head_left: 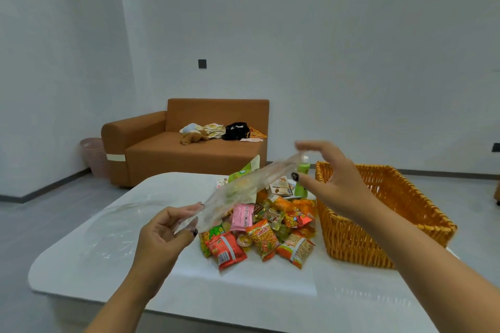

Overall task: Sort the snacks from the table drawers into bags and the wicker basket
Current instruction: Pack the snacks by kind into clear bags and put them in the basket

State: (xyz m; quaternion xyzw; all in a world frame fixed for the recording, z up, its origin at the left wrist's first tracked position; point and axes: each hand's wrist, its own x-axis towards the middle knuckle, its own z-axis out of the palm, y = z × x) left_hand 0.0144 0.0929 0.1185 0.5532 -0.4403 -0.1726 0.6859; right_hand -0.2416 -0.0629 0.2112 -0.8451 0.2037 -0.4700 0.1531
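- The clear plastic bag (pixel 243 192) is stretched in the air between both hands, above the heap of snack packets (pixel 265 227) on the white table (pixel 243 286).
- The left hand (pixel 165 232) pinches the bag's near, lower end between thumb and fingertips, low and to the left of the heap.
- The right hand (pixel 332 181) holds the far, upper end between thumb and forefinger, its other fingers spread loosely; it sits higher and further back, just in front of the wicker basket (pixel 384 219).
- So the bag's long axis runs on a diagonal, from lower left near the person up to upper right; it reads as a flat, unopened strip, and I cannot tell at which end its mouth lies.
- The snacks lie directly below the bag's middle, roughly between the two hands; the left hand is the nearer one to the red packet (pixel 230 250) at the heap's front.
- The basket stands at the right edge of the heap, touching or just beside it, right behind the right hand.
- A green bottle (pixel 301 180) stands upright at the back of the heap, just behind the right thumb.
- My judgement: the bag must be opened before any packet can go in.
- More clear plastic (pixel 108 230) lies flat on the table to the left.
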